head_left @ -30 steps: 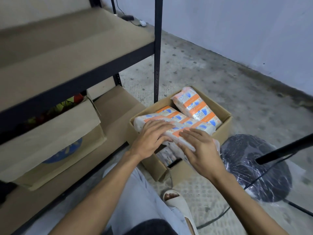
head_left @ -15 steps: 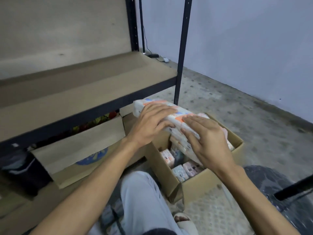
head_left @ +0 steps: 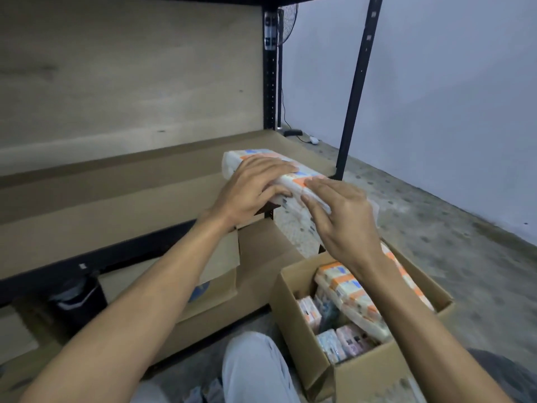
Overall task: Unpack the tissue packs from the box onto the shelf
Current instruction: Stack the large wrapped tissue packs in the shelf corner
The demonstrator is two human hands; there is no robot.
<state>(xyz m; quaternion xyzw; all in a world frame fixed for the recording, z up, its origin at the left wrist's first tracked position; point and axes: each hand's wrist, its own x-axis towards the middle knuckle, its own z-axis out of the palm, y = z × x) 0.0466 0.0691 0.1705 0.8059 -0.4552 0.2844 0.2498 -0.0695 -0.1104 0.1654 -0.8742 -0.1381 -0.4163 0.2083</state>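
A long white tissue pack point(head_left: 293, 177) with orange and blue labels is held between both my hands, over the front right corner of the brown shelf board point(head_left: 116, 205). My left hand point(head_left: 250, 190) grips its left part from above, fingers curled over the top. My right hand point(head_left: 343, 216) holds its right part, and hides that end. Below, on the floor, the open cardboard box point(head_left: 357, 370) holds more orange-labelled packs point(head_left: 351, 292) and small pink and blue packs point(head_left: 343, 341).
Black shelf posts point(head_left: 353, 91) stand at the right end of the rack. A second cardboard box point(head_left: 215, 274) sits on the lower shelf beneath my left arm. A dark object point(head_left: 78, 298) is under the shelf at left. Grey floor and wall lie to the right.
Both hands have lifted the tissue pack out of the box, up and left to the middle shelf's front edge. The view has tilted upward.
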